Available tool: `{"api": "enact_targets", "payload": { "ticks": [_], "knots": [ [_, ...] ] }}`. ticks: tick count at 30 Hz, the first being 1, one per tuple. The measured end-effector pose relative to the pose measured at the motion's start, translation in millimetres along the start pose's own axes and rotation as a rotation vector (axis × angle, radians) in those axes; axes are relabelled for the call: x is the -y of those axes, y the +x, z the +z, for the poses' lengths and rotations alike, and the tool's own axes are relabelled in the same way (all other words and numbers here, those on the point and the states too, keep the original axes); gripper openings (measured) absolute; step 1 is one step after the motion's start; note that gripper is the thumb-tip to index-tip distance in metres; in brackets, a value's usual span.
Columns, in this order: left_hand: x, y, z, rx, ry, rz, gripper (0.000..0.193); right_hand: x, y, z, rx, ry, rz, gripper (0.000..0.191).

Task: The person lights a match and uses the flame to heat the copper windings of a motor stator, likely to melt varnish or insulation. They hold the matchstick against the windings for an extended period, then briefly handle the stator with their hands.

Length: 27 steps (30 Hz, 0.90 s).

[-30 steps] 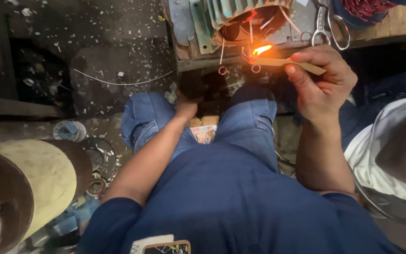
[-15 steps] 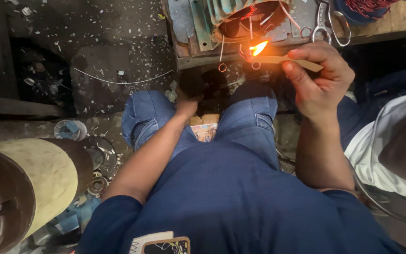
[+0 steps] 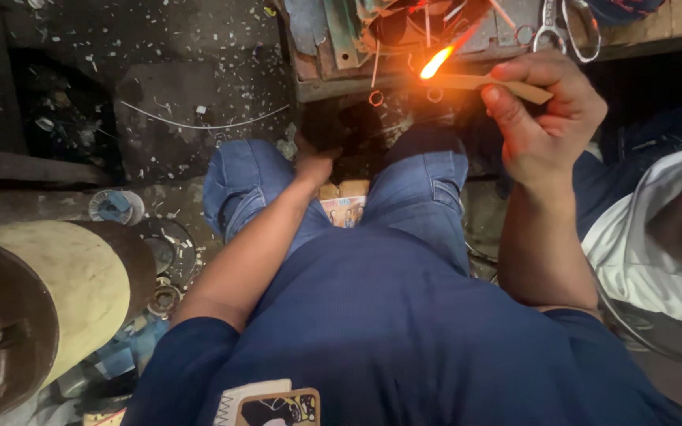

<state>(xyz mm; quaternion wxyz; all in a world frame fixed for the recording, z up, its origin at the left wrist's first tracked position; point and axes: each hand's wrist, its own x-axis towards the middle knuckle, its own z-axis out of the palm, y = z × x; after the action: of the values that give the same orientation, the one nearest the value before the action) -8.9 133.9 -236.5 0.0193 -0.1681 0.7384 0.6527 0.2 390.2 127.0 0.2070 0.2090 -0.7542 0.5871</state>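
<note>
Wooden stick (image 3: 489,84) in right hand (image 3: 545,118)

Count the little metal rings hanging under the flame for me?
2: one ring hangs left below the flame, another ring right under it. More may be hidden.

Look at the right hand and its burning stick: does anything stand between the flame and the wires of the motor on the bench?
Nothing visible does. The right hand holds the wooden stick level, and its flame burns right at the motor's wires with open air between. The scissors lie off to the side. The left hand is down between the knees.
</note>
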Motion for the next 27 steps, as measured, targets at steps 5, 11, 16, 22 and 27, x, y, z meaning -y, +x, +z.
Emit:
{"api": "enact_targets", "payload": {
  "ticks": [5,11,16,22,27],
  "knots": [
    [-4,-1,-2,-0.002,0.017,0.002,0.101,6,5,4,-0.019,-0.023,0.023,0.021],
    [-13,-4,-2,-0.012,0.060,-0.045,0.097,0,1,1,-0.011,-0.020,0.008,0.021],
    [-12,-3,-3,-0.026,0.114,-0.044,0.098,-7,-3,-1,-0.005,-0.027,-0.015,0.022],
    [-5,2,1,-0.008,0.248,0.057,0.083,-4,-3,5,-0.009,-0.029,-0.009,0.020],
    [-1,1,0,-0.013,0.097,0.073,0.090,-4,-2,5,-0.023,-0.064,0.010,0.020]
  ]
}}
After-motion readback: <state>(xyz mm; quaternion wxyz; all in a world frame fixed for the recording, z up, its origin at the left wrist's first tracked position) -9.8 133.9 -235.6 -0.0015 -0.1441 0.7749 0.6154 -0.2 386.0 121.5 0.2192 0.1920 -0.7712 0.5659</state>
